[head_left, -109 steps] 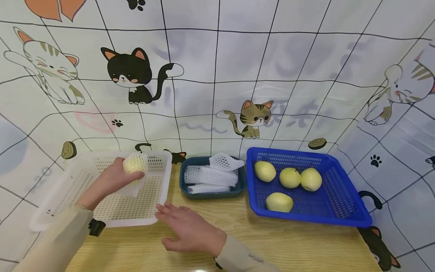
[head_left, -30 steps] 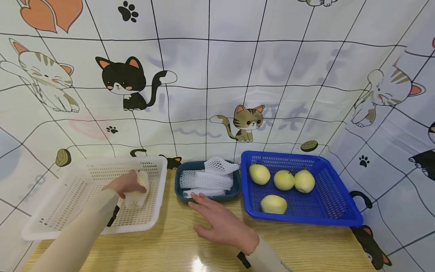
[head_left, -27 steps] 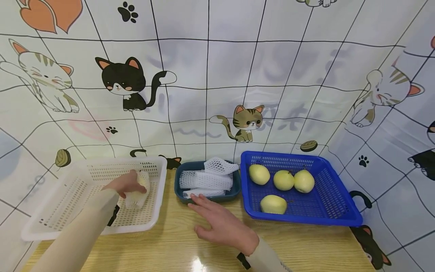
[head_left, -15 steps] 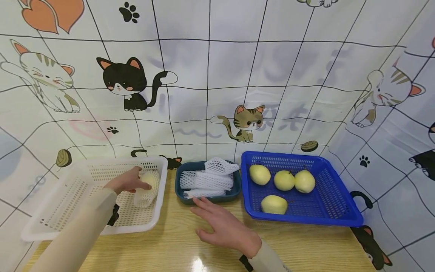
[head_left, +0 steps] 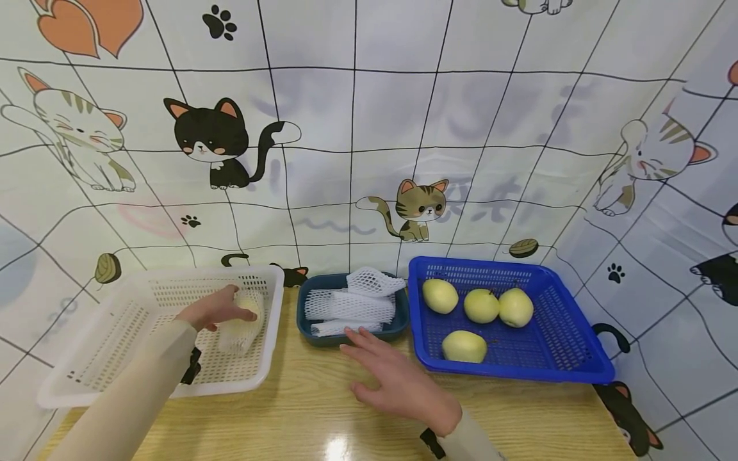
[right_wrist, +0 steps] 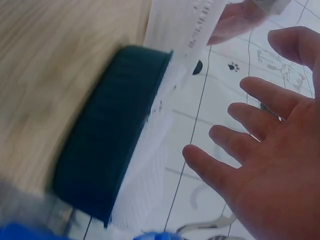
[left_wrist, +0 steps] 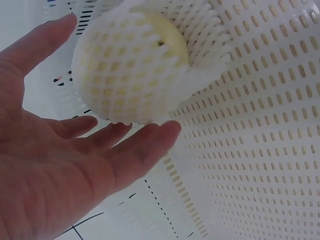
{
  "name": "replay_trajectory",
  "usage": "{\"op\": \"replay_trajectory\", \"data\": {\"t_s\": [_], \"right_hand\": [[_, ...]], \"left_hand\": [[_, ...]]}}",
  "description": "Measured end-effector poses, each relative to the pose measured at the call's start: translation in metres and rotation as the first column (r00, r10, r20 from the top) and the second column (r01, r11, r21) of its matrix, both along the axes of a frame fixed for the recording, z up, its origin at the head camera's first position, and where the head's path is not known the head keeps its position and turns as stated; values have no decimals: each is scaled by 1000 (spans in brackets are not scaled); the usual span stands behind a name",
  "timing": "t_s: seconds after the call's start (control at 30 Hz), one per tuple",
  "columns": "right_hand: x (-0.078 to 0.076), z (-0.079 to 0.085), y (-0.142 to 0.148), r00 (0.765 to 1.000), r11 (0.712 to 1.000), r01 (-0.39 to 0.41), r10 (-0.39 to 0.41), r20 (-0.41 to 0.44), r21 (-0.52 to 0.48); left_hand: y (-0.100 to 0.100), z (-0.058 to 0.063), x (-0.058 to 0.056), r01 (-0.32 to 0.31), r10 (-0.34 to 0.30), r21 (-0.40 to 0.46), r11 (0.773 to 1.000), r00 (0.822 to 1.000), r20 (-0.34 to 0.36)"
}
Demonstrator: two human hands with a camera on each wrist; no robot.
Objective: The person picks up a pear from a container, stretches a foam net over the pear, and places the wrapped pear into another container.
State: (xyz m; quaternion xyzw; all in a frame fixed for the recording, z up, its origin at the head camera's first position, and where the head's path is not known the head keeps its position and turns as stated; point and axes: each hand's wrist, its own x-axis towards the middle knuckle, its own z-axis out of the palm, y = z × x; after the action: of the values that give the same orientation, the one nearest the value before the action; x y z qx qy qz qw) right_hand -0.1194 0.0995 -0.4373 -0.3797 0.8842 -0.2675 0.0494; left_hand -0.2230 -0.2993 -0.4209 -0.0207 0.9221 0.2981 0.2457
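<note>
In the white basket lies a pale yellow fruit, apple or pear, in a white foam net sleeve. My left hand reaches in beside it, thumb and fingers spread apart; the fingertips are close against the net, and contact cannot be made out. My right hand, holding nothing, hovers over the table with straight, spread fingers. It is just in front of a small dark teal container, which holds several foam net sleeves.
To the right stands a blue basket with several bare yellow fruits. The three containers line the back of the wooden table. Behind them hangs a white sheet with printed cats.
My left hand has lowered the netted fruit into the white basket and loosened around it; the fruit shifted right, then back left. My right hand has moved right from the white basket's rim.
</note>
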Motion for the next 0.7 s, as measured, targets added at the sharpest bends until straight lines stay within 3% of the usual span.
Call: {"op": "replay_trajectory", "data": {"t_s": [0.3, 0.57, 0.7], "right_hand": [[-4, 10, 35, 995, 995, 74, -77, -60, -60], [-9, 19, 68, 980, 985, 158, -166, -112, -75], [-11, 25, 86, 966, 972, 223, -230, -119, -68]], "left_hand": [[2, 4, 1, 21, -29, -94, 995, 996, -86], [5, 10, 5, 20, -31, -94, 995, 993, -111], [7, 11, 4, 32, -61, -133, 991, 973, -222]]}}
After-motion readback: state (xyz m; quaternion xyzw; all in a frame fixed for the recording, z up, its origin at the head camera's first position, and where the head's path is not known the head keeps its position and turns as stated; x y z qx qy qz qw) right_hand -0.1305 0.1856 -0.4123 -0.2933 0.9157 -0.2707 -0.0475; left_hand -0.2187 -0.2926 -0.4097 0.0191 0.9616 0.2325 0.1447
